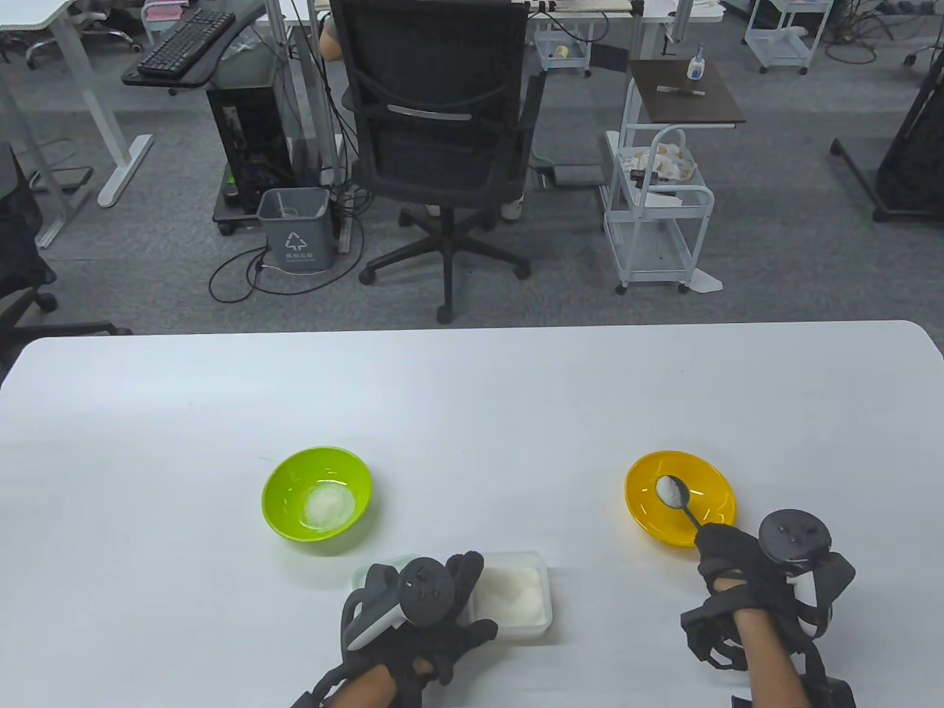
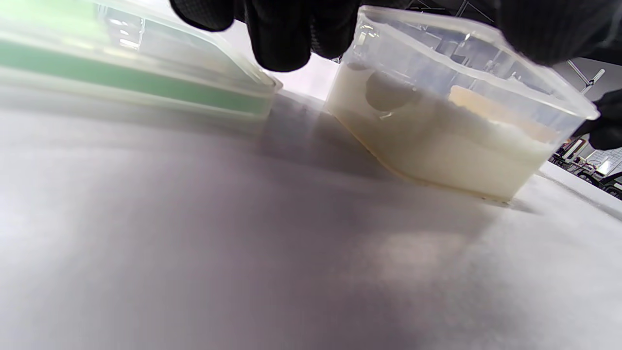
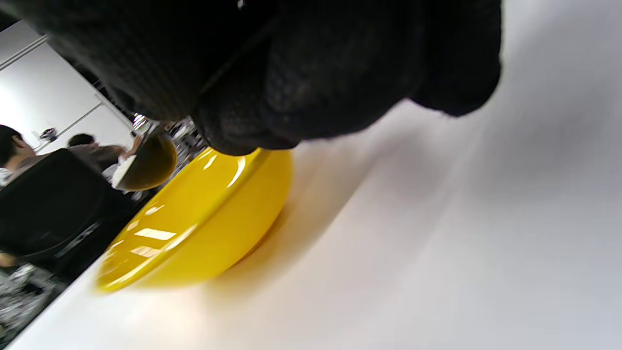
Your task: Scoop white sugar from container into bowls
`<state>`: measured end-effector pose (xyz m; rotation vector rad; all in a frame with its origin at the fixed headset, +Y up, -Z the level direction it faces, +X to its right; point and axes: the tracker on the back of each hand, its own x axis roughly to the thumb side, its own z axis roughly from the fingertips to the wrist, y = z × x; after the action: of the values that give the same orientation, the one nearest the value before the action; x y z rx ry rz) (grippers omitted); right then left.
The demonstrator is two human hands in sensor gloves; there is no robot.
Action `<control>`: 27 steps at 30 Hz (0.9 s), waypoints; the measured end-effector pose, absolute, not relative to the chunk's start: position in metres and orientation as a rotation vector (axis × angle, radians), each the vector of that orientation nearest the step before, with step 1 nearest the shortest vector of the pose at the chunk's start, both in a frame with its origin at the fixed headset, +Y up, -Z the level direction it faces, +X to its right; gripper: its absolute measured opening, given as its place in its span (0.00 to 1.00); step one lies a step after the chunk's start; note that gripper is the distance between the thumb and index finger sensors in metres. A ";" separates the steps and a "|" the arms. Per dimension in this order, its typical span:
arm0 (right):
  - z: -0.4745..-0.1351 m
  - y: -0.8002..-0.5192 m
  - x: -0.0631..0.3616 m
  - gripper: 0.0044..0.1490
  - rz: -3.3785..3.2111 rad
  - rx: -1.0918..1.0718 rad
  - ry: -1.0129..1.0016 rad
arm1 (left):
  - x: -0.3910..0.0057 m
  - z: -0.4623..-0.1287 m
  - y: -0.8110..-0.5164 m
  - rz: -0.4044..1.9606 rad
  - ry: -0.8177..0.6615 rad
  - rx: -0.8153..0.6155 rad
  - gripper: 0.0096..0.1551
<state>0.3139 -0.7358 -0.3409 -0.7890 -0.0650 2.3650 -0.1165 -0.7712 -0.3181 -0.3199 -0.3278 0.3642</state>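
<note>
Over the shallow yellow plastic bowl (image 1: 712,509), right hand (image 1: 737,564) fingers pinch the dark metal spoon (image 1: 680,499); handle runs back toward the hand, heaped white sugar end points far-left. Left hand (image 1: 420,601) fingers rest against the clear plastic sugar container (image 1: 527,597) on the white worktop (image 1: 472,398); round green bowl (image 1: 284,494) sits far-left.

Table view: high up, looking down and forward over the white table (image 1: 472,398), far enough to catch both bowls, both hands and the office floor behind

Left wrist view: very low, almost on the table top, tilted, facing the clear sugar container (image 2: 452,112) from close by, gloved fingers (image 2: 282,34) hanging in at the top

Right wrist view: low too, tipped hard to one side, very near the yellow bowl (image 3: 204,218), seen from its outside

Shared with the table view: same container (image 1: 516,590), same yellow bowl (image 1: 678,498), same table top
</note>
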 end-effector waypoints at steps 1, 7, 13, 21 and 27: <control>-0.341 -0.736 0.316 0.26 2.412 -0.815 -0.095 | -0.116 -0.318 -0.771 0.364 -0.328 -0.320 0.55; -0.341 -0.734 0.317 0.25 2.592 -0.868 -0.223 | -0.116 -0.318 -0.771 0.365 -0.327 -0.321 0.55; -0.340 -0.729 0.305 0.25 2.822 -0.856 -0.384 | -0.116 -0.318 -0.771 0.365 -0.325 -0.321 0.55; -0.341 -0.729 0.297 0.26 2.872 -0.822 -0.413 | -0.116 -0.318 -0.771 0.363 -0.325 -0.320 0.55; -0.340 -0.727 0.279 0.26 2.919 -0.667 -0.434 | -0.116 -0.318 -0.771 0.363 -0.326 -0.321 0.55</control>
<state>0.2788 -0.7269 -0.3403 -0.6665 -0.4337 2.9188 -0.1160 -0.7714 -0.3180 -0.3212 -0.3257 0.3626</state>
